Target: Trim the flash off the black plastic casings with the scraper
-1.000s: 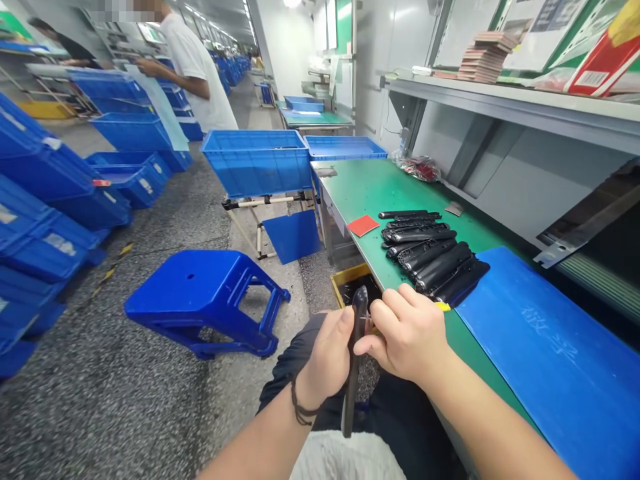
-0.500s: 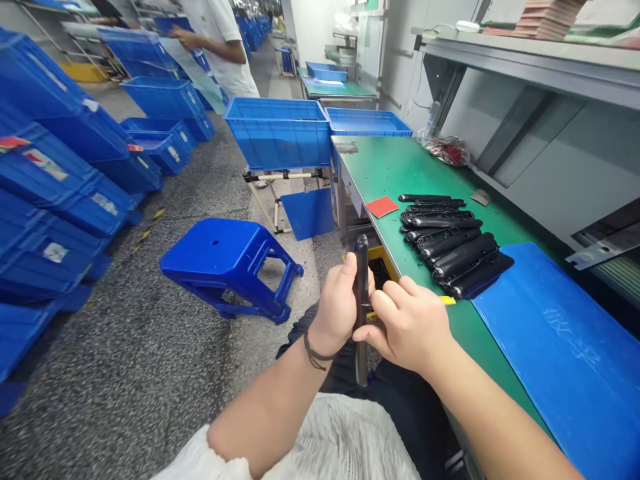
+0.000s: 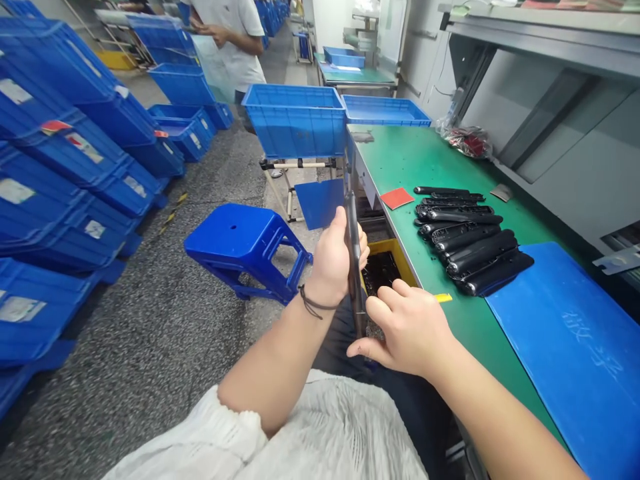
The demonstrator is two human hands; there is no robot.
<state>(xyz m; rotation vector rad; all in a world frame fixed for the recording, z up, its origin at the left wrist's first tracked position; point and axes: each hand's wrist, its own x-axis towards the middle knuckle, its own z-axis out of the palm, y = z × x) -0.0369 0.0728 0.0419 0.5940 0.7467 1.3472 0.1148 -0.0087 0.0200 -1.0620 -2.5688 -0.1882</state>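
My left hand (image 3: 333,257) is closed around a long, slim black plastic shell (image 3: 354,240), held upright and slightly tilted above my lap. My right hand (image 3: 407,327) is curled closed on a yellow-handled knife (image 3: 443,297); most of it is hidden by the fingers, and the yellow end sticks out beyond the knuckles. A thin glint, apparently its blade, lies across the shell's lower part. The right thumb points toward the shell's lower end. Several similar black shells (image 3: 465,240) lie in a row on the green table (image 3: 400,160) to the right.
A yellow bin (image 3: 400,257) with dark scraps stands below the table edge. A blue mat (image 3: 565,333) and red card (image 3: 397,198) lie on the table. Left are a blue stool (image 3: 235,230) and stacked blue crates (image 3: 65,167). Another person (image 3: 230,40) stands beyond.
The view has shifted a little left. My left hand has raised the shell away from me, and the right hand with the knife now sits nearer the shell's lower end.
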